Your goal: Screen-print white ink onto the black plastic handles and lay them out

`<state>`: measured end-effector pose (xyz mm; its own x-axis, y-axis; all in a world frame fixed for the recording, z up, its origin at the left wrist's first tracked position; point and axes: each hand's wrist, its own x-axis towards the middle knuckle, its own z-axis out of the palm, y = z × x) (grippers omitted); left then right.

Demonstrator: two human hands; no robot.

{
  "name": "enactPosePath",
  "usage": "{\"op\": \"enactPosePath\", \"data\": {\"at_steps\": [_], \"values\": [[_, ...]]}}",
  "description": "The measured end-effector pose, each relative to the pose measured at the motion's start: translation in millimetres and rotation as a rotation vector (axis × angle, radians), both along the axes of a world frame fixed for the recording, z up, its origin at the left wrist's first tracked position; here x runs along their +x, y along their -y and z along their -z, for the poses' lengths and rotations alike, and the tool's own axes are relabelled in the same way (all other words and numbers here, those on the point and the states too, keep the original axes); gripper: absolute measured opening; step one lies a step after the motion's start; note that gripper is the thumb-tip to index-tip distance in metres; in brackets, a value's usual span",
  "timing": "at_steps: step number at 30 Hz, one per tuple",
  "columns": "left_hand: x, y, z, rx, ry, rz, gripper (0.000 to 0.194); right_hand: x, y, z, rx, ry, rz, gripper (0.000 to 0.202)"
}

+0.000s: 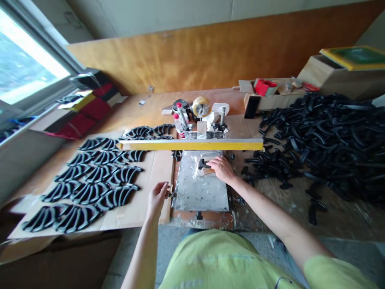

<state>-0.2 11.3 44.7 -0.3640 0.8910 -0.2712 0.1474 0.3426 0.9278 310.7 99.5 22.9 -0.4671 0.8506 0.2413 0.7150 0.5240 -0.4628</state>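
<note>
My right hand [221, 169] reaches over a flat metal plate [201, 190], its fingers closed on one end of a black plastic handle [203, 164]. The handle lies at a small block wrapped in clear film on the plate. My left hand [158, 197] is by the plate's left edge, fingers pinched together beside a small dark knob; what they hold, if anything, I cannot make out. Above the plate's far end a yellow-edged frame [192, 145] shows edge-on, joined to a clamp stand [202, 129].
Rows of curved black handles [90, 192] lie on cardboard [153, 176] at left. A big heap of black handles [325, 140] covers the right side. Behind the stand are a red-capped bottle [179, 120] and a tape roll [201, 107]. Boxes [272, 100] stand back right.
</note>
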Motion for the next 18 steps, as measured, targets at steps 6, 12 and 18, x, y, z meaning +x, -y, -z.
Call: {"op": "enactPosePath", "data": {"at_steps": [6,12,18], "values": [[-21.0,-11.9,-17.6,0.033,0.008,-0.042,0.059,-13.3,-8.2,6.7,0.004,0.194,0.042,0.033],[5.7,-76.2,-100.8,0.431,0.221,0.069,0.048,-47.5,-21.9,1.3,-0.094,0.253,-0.075,0.061],[33.3,-79.0,-140.2,0.431,0.336,0.143,0.055,-6.1,0.1,-6.6,-0.035,0.150,0.042,0.048]]}}
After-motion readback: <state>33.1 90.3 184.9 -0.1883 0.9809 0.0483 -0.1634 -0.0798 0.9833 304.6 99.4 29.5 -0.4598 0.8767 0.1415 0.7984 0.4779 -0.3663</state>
